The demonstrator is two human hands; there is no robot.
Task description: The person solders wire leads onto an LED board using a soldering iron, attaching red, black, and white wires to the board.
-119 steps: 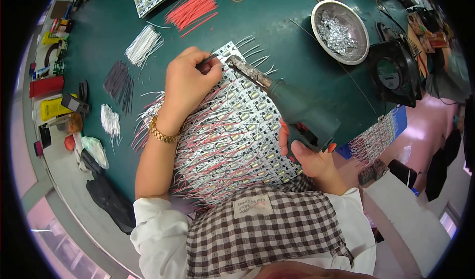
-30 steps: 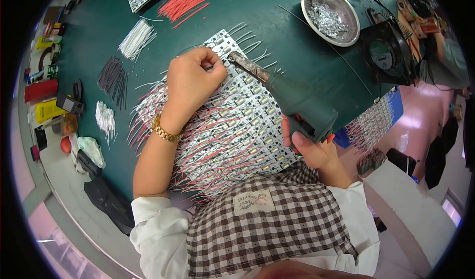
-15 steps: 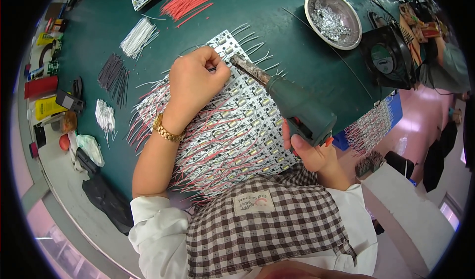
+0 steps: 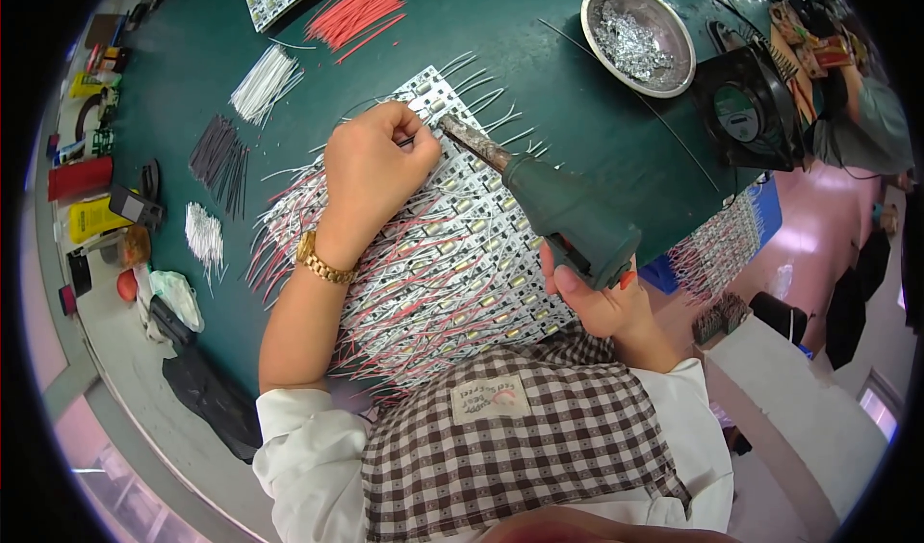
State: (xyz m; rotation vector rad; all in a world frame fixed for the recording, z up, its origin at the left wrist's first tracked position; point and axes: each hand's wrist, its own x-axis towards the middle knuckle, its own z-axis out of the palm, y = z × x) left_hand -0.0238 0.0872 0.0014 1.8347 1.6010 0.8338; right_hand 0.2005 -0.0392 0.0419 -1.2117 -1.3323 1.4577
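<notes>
A large panel of white circuit boards point(image 4: 481, 283) lies on the green table in front of me, with many red and white wires sticking out along its rows. My left hand point(image 4: 371, 163) rests over the upper part of the panel, its fingers pinched on a thin dark wire point(image 4: 407, 142). My right hand point(image 4: 604, 304) is wrapped round the grip of a dark green soldering gun point(image 4: 573, 211). The gun's stained metal barrel points up and left, and its tip is at the panel's far end, just right of my left fingertips. The exact contact of tip and panel is too small to tell.
Bundles of red wires point(image 4: 354, 12), white wires point(image 4: 265, 83), black wires point(image 4: 219, 156) and short white wires point(image 4: 203, 235) lie on the left. A metal bowl point(image 4: 685, 66) of silvery bits and a black fan point(image 4: 746, 115) stand on the right. Another wired panel point(image 4: 720, 245) lies beyond.
The whole view has shifted slightly. Both hands and the soldering gun keep almost the same place over the panel.
</notes>
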